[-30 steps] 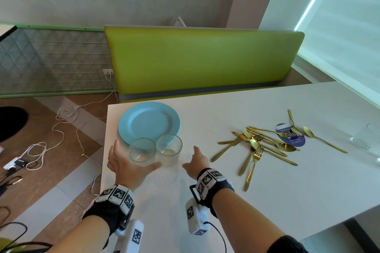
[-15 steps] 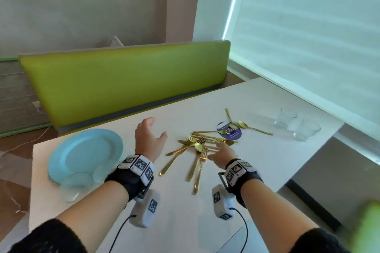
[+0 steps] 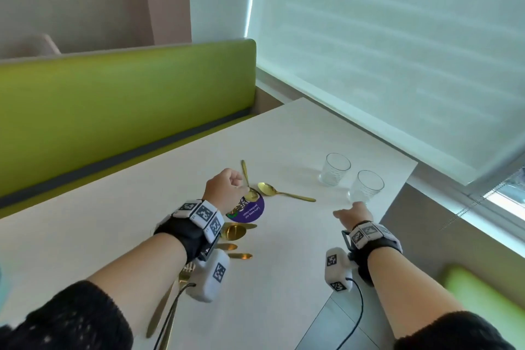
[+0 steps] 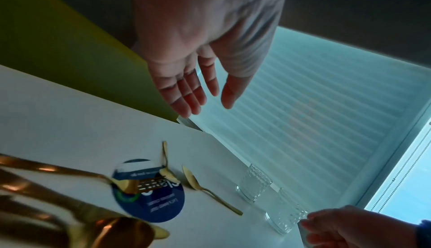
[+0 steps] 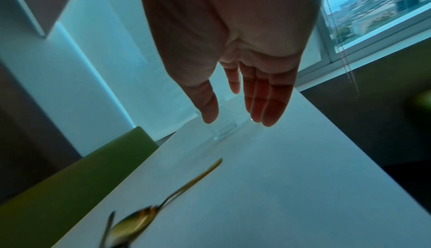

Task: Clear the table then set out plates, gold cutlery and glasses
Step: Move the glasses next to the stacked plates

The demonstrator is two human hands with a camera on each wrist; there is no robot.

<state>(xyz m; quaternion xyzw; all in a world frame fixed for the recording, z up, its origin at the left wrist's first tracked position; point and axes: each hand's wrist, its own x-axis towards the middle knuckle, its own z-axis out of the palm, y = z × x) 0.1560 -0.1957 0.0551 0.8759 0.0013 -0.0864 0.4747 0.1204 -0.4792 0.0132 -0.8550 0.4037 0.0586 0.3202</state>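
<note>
Two clear glasses stand near the white table's [image 3: 284, 133] right end, the far glass [image 3: 335, 169] and the near glass [image 3: 366, 187]. My right hand [image 3: 352, 212] hovers just short of the near glass [image 4: 284, 215], with straight fingers and the thumb spread; the glass [image 5: 224, 126] shows beyond its fingertips [image 5: 268, 117]. My left hand [image 4: 205, 104] hangs open above the gold cutlery and holds nothing. Below it lie a gold spoon [image 3: 284, 193], a second spoon [image 3: 245, 176] and a round purple coaster [image 3: 248, 210]. More gold cutlery [image 3: 235, 233] lies partly hidden under my left wrist.
A green bench back [image 3: 113, 99] runs along the table's far side. A window with a lowered blind [image 3: 397, 51] stands to the right, close to the table's right edge [image 3: 397, 196]. A green seat [image 3: 483, 293] is at the lower right.
The view swung right and the blue plate with its two glasses left the frame. Both hands travelled right: the left over the cutlery, the right up to the near glass.
</note>
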